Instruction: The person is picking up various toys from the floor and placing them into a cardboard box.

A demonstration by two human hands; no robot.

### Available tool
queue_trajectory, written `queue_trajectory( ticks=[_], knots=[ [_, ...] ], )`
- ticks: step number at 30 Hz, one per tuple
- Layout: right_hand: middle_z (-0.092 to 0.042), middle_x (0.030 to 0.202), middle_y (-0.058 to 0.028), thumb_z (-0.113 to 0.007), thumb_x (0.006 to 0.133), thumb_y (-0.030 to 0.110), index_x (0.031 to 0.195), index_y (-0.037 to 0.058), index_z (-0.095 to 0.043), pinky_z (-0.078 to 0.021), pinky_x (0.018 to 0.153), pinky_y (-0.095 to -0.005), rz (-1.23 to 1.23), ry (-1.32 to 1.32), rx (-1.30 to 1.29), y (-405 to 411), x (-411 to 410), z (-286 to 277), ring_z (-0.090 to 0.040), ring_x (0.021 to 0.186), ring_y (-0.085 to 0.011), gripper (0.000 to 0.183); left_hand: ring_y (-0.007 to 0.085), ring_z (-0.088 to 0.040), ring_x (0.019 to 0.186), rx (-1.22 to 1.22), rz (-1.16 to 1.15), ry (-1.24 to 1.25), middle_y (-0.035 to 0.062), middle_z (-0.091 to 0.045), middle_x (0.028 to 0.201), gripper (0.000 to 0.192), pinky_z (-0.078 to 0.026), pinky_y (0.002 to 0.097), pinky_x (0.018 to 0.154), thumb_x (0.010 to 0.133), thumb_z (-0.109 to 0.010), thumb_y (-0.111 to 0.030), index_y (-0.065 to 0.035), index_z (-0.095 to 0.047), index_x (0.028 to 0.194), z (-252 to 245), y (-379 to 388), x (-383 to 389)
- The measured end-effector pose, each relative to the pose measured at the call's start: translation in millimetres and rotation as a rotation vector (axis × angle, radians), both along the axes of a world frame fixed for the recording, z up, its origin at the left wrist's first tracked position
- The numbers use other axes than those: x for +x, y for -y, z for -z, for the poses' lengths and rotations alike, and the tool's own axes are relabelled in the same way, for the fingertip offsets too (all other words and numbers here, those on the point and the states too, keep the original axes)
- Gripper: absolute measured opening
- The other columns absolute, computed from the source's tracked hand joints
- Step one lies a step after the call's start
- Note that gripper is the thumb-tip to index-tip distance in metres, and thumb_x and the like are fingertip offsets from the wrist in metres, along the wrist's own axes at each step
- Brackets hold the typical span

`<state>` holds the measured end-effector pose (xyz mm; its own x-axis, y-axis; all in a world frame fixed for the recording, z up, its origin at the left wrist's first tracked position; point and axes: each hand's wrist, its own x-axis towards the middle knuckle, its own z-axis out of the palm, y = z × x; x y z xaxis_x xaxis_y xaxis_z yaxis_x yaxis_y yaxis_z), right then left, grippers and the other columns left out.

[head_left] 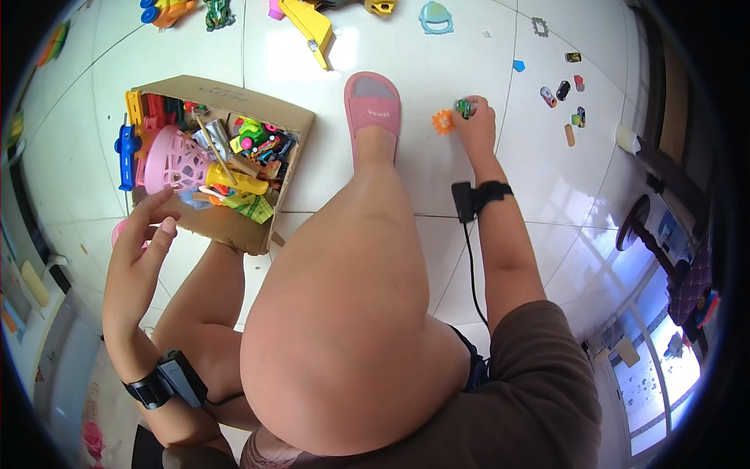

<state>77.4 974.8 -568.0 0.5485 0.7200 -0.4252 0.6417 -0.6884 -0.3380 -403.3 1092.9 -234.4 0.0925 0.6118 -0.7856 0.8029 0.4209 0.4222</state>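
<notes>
My right hand (477,120) grips a small green toy car (464,108) just above the white floor tiles. Beside it, to the left, lies an orange notched plastic piece (443,122). With fingers apart, my left hand (143,240) hovers at the near left corner of a cardboard box (234,228). Its fingertips are close to the rim of a pink lattice basket (176,161); whether they touch I cannot tell. Around the basket the box holds many mixed toys, among them a green toy vehicle (251,133) and a yellow plastic part (237,179). A blue plastic piece (127,149) hangs over the left side.
Several toy cars (563,91) and a wooden block (569,135) lie on the floor at the right. Farther off are a yellow toy part (307,29) and a light blue ring-shaped toy (436,17). My foot in a pink slipper (375,111) stands between box and right hand.
</notes>
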Motion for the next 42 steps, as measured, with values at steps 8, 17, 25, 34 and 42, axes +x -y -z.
queue_trajectory(
  ticks=[8, 17, 25, 34, 42],
  knots=[
    [-0.057, 0.116, -0.0137, -0.086, 0.071, 0.041, 0.121, 0.0132, -0.056, -0.056, 0.083, -0.0413, 0.002, 0.095, -0.22, 9, -37, -6, -0.063, 0.105, -0.03, 0.065, 0.0169, -0.058, 0.107, -0.002, 0.021, 0.005, 0.0097, -0.062, 0.128, 0.047, -0.047, 0.0314, 0.093, 0.102, -0.058, -0.03, -0.003, -0.053, 0.139, 0, 2, 1],
    [-0.065, 0.086, -0.0139, -0.085, 0.069, 0.049, 0.101, 0.0028, -0.06, -0.053, 0.075, -0.0401, -0.256, -0.138, -0.059, -51, -54, -46, -0.066, 0.082, -0.031, 0.062, 0.0173, -0.058, 0.105, -0.004, 0.0, 0.0, 0.0111, -0.062, 0.122, 0.046, -0.047, 0.0312, 0.091, 0.101, -0.06, -0.032, -0.0063, -0.053, 0.139, 0, 4, -6],
    [-0.065, 0.106, -0.0144, -0.088, 0.068, 0.04, 0.112, 0.006, -0.059, -0.0498, 0.085, -0.0357, -0.915, -0.963, 0.286, -125, -145, -154, -0.064, 0.1, -0.0273, 0.062, 0.0168, -0.058, 0.104, 0.003, -0.016, -0.008, 0.0097, -0.063, 0.118, 0.046, -0.047, 0.031, 0.09, 0.101, -0.059, -0.031, -0.0073, -0.053, 0.14, -1, 3, -7],
    [-0.057, 0.128, -0.0171, -0.066, 0.088, 0.03, 0.131, 0.0118, -0.053, -0.0529, 0.093, -0.0481, -0.428, 0.26, -0.225, -162, -40, -31, -0.061, 0.115, -0.0359, 0.049, 0.0138, -0.055, 0.096, 0.005, -0.022, 0.0, 0.006, -0.062, 0.116, 0.043, -0.048, 0.0285, 0.084, 0.1, -0.06, -0.022, -0.0076, -0.053, 0.14, -7, 6, -8],
    [-0.066, 0.104, -0.0134, -0.06, 0.087, 0.022, 0.107, 0.0099, -0.065, -0.0562, 0.081, -0.0436, -0.534, 0.325, -0.181, -145, -36, -11, -0.068, 0.098, -0.0315, 0.023, 0.0142, -0.055, 0.095, 0.032, -0.055, 0.012, 0.0061, -0.062, 0.115, 0.043, -0.048, 0.0288, 0.083, 0.1, -0.06, -0.022, -0.0063, -0.053, 0.14, -7, 6, -12]
  ],
)
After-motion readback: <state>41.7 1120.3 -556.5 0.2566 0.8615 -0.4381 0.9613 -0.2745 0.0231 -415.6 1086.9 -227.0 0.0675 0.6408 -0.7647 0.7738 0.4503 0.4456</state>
